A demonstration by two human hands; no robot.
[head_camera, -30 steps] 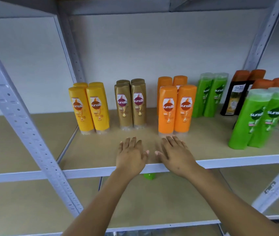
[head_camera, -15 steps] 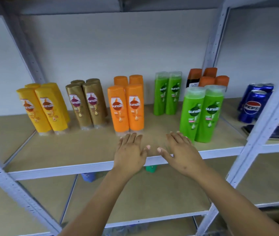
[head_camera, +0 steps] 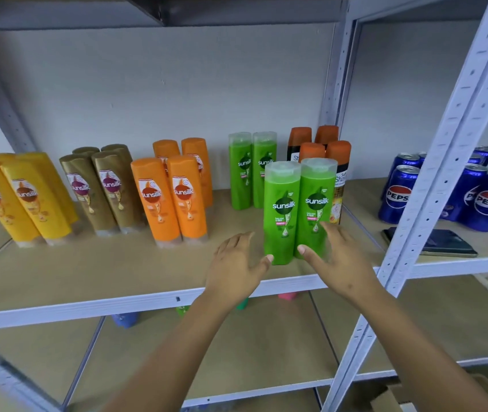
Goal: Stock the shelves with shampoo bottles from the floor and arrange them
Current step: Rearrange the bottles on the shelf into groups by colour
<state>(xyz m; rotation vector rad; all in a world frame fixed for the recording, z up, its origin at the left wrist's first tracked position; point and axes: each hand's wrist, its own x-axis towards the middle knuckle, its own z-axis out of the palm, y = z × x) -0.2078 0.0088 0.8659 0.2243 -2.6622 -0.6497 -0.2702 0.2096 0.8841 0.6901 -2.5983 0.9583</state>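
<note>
Flanking two upright green plastic shampoo bottles (head_camera: 298,211) standing side by side near the front edge of the tan board shelf (head_camera: 88,272), the left hand (head_camera: 235,270) and right hand (head_camera: 336,261) hover with fingers spread, empty, the right nearer, bottles' long axes vertical.

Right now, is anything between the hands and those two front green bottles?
Nothing visible. The left hand and right hand flank the front green bottles, fingers open, only bare shelf between.

Bare shelf board (head_camera: 94,272) before bottle rows (head_camera: 171,200)
</note>
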